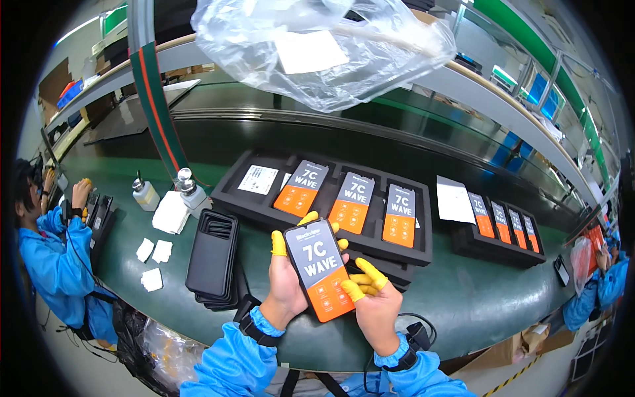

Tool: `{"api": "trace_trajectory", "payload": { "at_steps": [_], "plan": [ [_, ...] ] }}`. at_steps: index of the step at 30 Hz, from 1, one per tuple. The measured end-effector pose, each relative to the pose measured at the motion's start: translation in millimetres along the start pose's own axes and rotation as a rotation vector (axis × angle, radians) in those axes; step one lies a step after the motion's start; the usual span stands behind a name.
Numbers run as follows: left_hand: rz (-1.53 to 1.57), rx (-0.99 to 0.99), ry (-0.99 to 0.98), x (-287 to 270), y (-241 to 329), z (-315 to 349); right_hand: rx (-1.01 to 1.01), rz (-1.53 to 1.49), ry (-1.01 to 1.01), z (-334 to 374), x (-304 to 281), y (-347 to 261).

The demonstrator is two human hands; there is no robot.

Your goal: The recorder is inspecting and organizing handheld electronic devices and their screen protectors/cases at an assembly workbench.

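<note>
In my left hand [289,284] lies a smartphone [319,270] with a grey and orange printed front, tilted and facing up. Yellow finger cots cover the fingertips gripping its sides. Close by its lower right edge is my right hand [377,304], also in yellow cots. Its fingers are loosely bent and apart, and the thumb tip meets the phone's edge. Beyond my hands stands a black foam tray [423,231] with similar phones [352,202] in its slots and a white label card [258,179] at its left.
A stack of black trays [210,258] stands left, near white wipes [151,279] and two dispenser bottles [146,194]. Another phone tray [503,249] sits right, with a paper sheet [454,200]. Clear plastic [317,73] hangs overhead. A co-worker [56,258] sits left; another's sleeve [598,284] shows right.
</note>
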State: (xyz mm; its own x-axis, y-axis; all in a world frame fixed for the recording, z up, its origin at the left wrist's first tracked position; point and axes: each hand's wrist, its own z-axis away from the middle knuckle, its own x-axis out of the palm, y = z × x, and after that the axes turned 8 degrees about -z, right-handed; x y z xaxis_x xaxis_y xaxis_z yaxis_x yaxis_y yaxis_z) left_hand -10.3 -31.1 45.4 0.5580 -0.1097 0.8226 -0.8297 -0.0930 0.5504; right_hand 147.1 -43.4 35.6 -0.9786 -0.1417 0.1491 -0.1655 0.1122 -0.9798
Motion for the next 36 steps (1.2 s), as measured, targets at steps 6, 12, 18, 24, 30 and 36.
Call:
{"api": "trace_trajectory", "payload": {
  "at_steps": [6,12,18,24,30,36],
  "plan": [
    [0.187,0.056,0.107,1,10,3,-0.733,0.372,0.023,-4,-15,-6],
    [0.192,0.031,0.025,-2,22,4,0.255,-0.056,-0.577,-17,-31,-3],
    [0.051,-0.016,-0.054,-2,23,3,0.405,-0.066,-0.497,-6,-19,-2],
    [-0.387,0.029,0.093,-4,9,3,0.134,-0.188,-0.251,-3,-19,14],
    [-0.78,-0.103,-0.12,-1,4,9,-0.023,-0.232,-0.125,-16,-27,11],
    [-0.896,-0.131,-0.034,-1,-2,9,-0.044,-0.225,-0.1,-16,-32,6]
  ]
}}
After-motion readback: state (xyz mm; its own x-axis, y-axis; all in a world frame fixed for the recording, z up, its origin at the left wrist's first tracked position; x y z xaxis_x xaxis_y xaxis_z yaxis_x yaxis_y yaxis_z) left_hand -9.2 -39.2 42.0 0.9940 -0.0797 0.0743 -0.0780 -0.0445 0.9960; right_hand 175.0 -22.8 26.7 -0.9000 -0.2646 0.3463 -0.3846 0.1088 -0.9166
